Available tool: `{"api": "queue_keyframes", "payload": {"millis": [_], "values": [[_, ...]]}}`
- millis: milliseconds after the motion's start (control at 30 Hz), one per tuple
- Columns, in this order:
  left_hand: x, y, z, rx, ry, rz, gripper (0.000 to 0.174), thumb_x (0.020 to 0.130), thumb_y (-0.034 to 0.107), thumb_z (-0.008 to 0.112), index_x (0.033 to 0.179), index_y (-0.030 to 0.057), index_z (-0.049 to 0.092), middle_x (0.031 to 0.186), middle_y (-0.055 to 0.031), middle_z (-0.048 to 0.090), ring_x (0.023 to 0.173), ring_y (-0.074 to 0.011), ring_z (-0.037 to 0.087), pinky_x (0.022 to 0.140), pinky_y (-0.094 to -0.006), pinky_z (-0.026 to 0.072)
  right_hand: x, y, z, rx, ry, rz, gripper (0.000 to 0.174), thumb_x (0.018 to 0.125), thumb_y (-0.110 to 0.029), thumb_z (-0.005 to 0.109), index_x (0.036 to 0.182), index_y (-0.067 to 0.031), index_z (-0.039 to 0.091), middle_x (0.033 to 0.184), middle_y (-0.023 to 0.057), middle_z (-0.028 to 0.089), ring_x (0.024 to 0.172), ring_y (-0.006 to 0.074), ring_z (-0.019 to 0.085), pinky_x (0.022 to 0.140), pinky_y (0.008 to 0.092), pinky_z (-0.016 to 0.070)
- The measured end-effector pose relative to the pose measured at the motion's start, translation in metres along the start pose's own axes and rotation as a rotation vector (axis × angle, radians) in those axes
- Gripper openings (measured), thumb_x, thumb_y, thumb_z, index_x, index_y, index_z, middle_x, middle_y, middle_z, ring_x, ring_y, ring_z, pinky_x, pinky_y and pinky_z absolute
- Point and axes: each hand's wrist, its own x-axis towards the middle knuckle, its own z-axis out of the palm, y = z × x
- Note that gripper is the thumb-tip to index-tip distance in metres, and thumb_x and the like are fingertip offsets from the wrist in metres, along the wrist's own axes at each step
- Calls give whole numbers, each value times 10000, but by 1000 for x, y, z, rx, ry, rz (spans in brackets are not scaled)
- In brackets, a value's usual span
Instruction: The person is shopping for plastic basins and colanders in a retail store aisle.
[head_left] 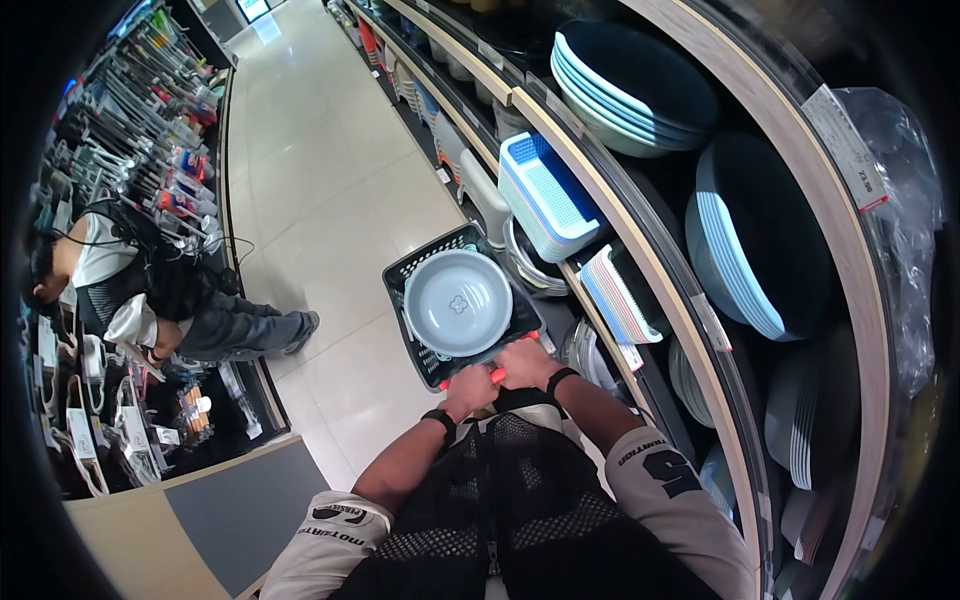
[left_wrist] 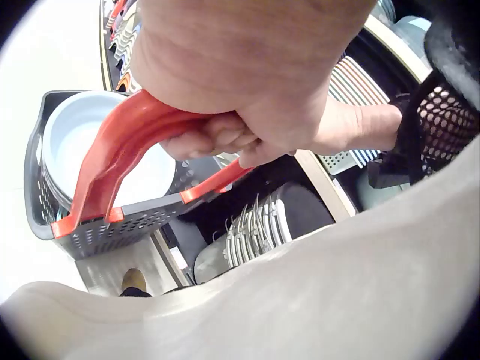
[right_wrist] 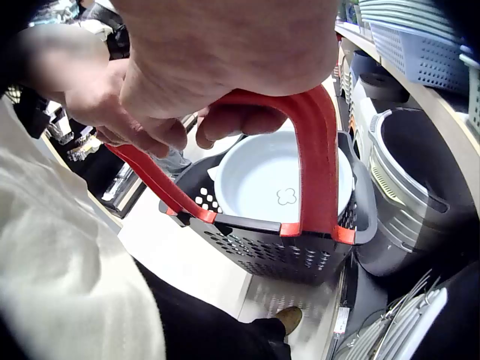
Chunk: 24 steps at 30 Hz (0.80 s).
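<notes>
Both hands hold the red handle (right_wrist: 319, 157) of a dark grey perforated shopping basket (right_wrist: 277, 251). In the head view the left hand (head_left: 468, 393) grips it on the left and the right hand (head_left: 524, 363) on the right, close together in front of the body. Fingers of each hand curl around the handle in the wrist views. Inside the basket lies a round light blue basin (head_left: 458, 300) with a small flower-shaped mark on its bottom. More rims show beneath it in the left wrist view.
Shelves on the right hold stacked pale blue basins (head_left: 735, 255), blue plastic baskets (head_left: 545, 195) and tubs. A person (head_left: 215, 310) stands on the left by a rack of hanging goods (head_left: 150, 130). Between them a tiled aisle (head_left: 310, 150) runs ahead.
</notes>
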Motion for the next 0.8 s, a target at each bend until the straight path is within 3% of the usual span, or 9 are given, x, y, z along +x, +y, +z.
{"api": "queue_keyframes", "payload": {"millis": [500, 800], "values": [[21, -9, -20, 3, -39, -37, 318, 827, 313, 640, 983, 53, 738, 963, -230, 719, 939, -413, 690, 853, -515, 547, 29, 9, -4, 30, -82, 2, 221, 683, -252, 675, 728, -44, 734, 773, 218, 712, 795, 392, 717, 748, 482, 564], [19, -6, -30, -42, -16, -73, 341, 805, 350, 665, 933, 44, 744, 935, -247, 712, 921, -425, 687, 846, -512, 543, 33, 10, -10, 77, -113, -24, 250, 704, -268, 697, 763, -31, 748, 826, 217, 725, 836, 390, 718, 786, 471, 560]]}}
